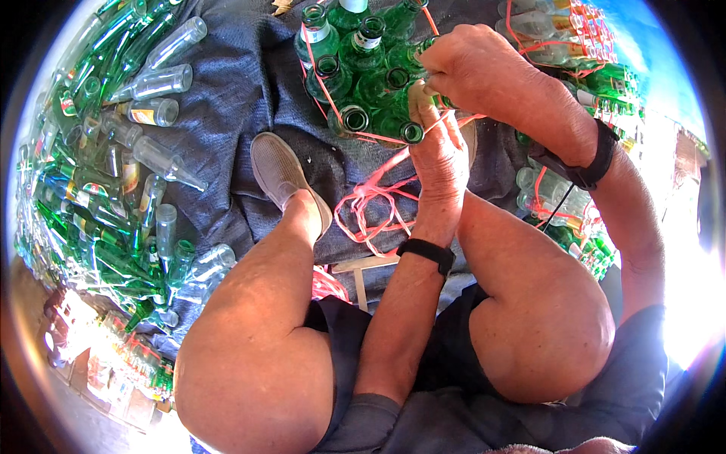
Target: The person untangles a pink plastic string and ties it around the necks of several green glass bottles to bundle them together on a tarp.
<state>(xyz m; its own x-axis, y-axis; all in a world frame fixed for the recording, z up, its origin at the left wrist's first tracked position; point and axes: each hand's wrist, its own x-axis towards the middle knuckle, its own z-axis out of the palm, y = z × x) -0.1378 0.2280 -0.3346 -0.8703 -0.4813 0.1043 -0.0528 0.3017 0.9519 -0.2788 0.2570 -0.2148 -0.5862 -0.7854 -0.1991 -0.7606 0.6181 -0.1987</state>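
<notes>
A bundle of upright green glass bottles (363, 51) stands before me, with pink plastic twine (321, 79) passed around it. At its right side my left hand (439, 150) holds a strand of the twine, its fingers reaching up against the bottles. Just above, my right hand (473, 62) is curled tightly on the twine beside the bottle necks, close to my left fingertips. The back of the right hand hides the exact grip and some bottles. Below the bundle, a loose tangle of the same twine (368, 207) lies between my feet.
Loose green and clear bottles (113, 198) are heaped at the left. Tied bundles of clear bottles (544, 28) and green bottles (612, 85) stand at the right. Dark cloth (232, 102) covers the ground under my shoe (283, 170). More pink twine (329, 284) lies beneath my legs.
</notes>
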